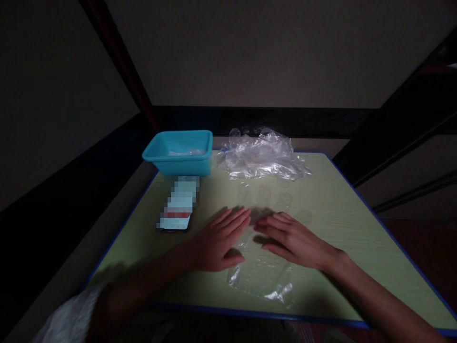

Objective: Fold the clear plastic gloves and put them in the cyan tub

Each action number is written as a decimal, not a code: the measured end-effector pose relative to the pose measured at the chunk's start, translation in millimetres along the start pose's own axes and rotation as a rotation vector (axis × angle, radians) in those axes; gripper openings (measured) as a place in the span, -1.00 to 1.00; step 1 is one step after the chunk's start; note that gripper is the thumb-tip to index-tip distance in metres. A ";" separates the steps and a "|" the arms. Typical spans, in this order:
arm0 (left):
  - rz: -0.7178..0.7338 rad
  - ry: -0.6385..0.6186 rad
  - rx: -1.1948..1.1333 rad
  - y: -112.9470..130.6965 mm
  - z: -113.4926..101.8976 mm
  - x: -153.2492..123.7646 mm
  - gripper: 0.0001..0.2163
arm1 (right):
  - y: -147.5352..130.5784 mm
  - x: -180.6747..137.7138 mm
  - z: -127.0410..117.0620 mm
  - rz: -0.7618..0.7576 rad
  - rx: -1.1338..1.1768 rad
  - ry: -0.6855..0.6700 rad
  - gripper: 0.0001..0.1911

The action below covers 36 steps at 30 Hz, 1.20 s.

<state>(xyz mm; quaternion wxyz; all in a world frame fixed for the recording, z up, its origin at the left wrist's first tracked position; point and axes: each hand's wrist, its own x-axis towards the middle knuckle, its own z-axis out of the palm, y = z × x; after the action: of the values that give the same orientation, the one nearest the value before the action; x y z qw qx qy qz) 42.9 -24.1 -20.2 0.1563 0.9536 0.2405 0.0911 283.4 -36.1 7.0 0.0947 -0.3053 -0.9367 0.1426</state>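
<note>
A clear plastic glove or bag (262, 276) lies flat on the pale green table (357, 228) near its front edge. My left hand (217, 240) rests palm down with its fingers stretched out on the plastic's left part. My right hand (291, 238) lies flat beside it, fingers extended toward the left, pressing the same sheet. The fingertips of both hands almost meet. Neither hand holds anything.
A teal plastic tub (180, 152) stands at the table's far left. A heap of crumpled clear plastic (262, 155) lies at the far middle. A phone (178, 204) lies left of my hands. The table has a blue rim (392, 233); dark surroundings beyond.
</note>
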 end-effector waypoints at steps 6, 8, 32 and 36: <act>-0.012 -0.009 0.023 9.9 4.4 2.0 -0.23 | 8.0 -0.9 15.1 -0.018 -0.133 -0.041 -0.30; -0.019 -0.034 0.039 8.5 6.3 1.4 -0.22 | 10.2 -2.2 18.5 0.004 -0.126 -0.072 -0.25; -0.021 0.174 0.078 -10.0 6.4 -1.1 -0.37 | 73.0 -51.7 -12.9 0.712 0.011 0.240 -0.56; 0.008 0.244 0.059 -11.4 8.0 -1.5 -0.46 | 71.4 -47.4 -11.5 0.779 0.126 0.172 -0.56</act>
<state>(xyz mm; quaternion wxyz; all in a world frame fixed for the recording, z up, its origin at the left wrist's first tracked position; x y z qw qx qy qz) 38.6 -17.3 -31.7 0.0972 0.9406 0.2565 0.2001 363.1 -6.9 -9.7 0.1302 -0.6420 -0.7289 0.1987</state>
